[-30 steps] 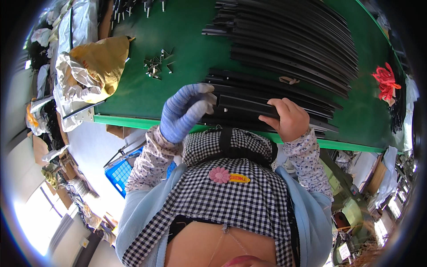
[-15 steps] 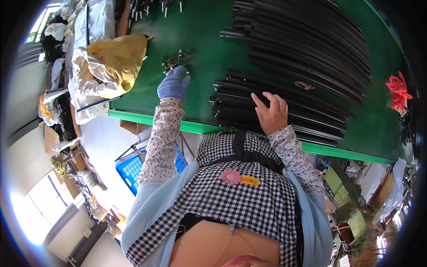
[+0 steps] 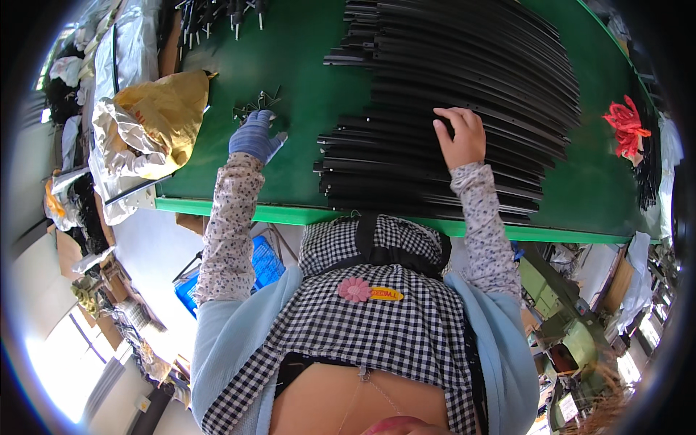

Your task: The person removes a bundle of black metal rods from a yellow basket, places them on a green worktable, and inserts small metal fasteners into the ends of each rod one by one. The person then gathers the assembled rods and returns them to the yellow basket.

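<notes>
My left hand (image 3: 254,139), in a blue-grey striped glove, reaches to a small heap of thin metal pieces (image 3: 250,107). Its fingertips are at the heap's near edge, the thumb is spread away, and no held piece shows. Long black slotted rods or tubes (image 3: 428,156) lie side by side on the green table (image 3: 290,174), in a near group and a larger far group (image 3: 471,58). Bare, my right hand (image 3: 464,138) is over the rods where the two groups meet. Thumb and forefinger are apart with nothing visible between them; the other fingers are bent and partly hidden.
A yellow and white sack (image 3: 163,119) sits at the table's left edge. Black parts with pale tips (image 3: 235,14) lie at the far left. Red ties (image 3: 625,125) and black strands are at the right. A blue crate (image 3: 268,261) stands below the table.
My right hand has moved farther over the rods, covering the area of a pale tie seen earlier. My left hand stays by the metal pieces. The whole view has shifted.
</notes>
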Tool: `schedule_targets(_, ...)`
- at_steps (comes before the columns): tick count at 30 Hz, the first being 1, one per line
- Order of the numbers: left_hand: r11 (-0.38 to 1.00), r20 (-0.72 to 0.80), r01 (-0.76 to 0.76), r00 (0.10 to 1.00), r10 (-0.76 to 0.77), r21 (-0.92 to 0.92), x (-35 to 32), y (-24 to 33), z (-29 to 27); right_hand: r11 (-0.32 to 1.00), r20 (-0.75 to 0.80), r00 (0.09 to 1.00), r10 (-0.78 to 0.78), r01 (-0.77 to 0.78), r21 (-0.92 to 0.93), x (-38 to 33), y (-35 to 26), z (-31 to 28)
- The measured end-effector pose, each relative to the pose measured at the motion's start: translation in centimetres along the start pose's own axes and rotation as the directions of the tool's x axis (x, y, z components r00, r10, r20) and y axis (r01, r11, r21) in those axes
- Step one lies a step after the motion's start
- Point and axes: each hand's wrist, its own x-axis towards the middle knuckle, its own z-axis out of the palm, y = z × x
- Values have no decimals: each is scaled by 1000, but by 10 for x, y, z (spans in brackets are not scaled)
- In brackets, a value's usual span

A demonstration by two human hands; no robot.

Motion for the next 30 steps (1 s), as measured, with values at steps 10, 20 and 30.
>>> schedule_targets(10, 98, 123, 103, 968, 221, -990, -77, 39, 25, 956, 329, 904, -273, 218, 195, -31, -57, 13)
schedule_targets(20, -679, 111, 484, 850, 516, -553, -80, 27, 54, 912, 417, 828, -374, 410, 5, -37, -71, 29)
schedule_targets(30, -7, -47, -46, 985, 166, -999, -112, 55, 24, 919, 369, 860, -352, 243, 309, -21, -75, 1)
